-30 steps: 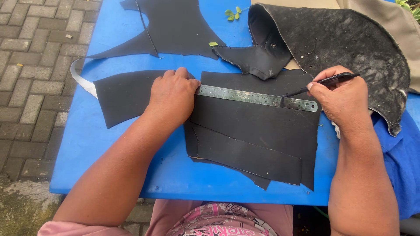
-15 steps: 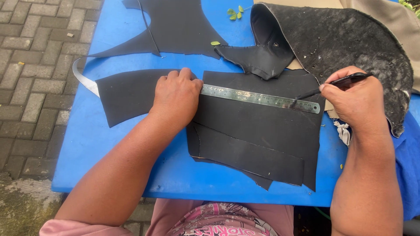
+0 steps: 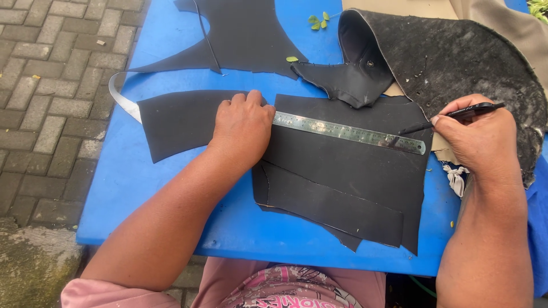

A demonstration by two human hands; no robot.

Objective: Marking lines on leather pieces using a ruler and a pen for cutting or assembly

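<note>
on the blue bench [image 3: 171, 188], your left hand [image 3: 242, 128] lies flat with fingers spread over the left end of the steel ruler [image 3: 349, 132], pinning it to the black sheet [image 3: 348, 171]. your right hand [image 3: 476, 137] is closed around a black pen [image 3: 456, 116], its tip touching the ruler's upper edge near the right end.

only one end of the ruler is held, so the far end could pivot under the pen's sideways push and bend the line. the sheet looks smooth, matte and rubbery, and it sits on loose offcuts, so it may creep or rock as you press. a dark pen on dark material may leave a mark that is hard to read.

the ruler is thin, rigid and shiny. behind it lies a curved, gritty, dusty slab [image 3: 462, 63] with a rough face, and a flat cut panel [image 3: 245, 34] with ragged edges.
</note>
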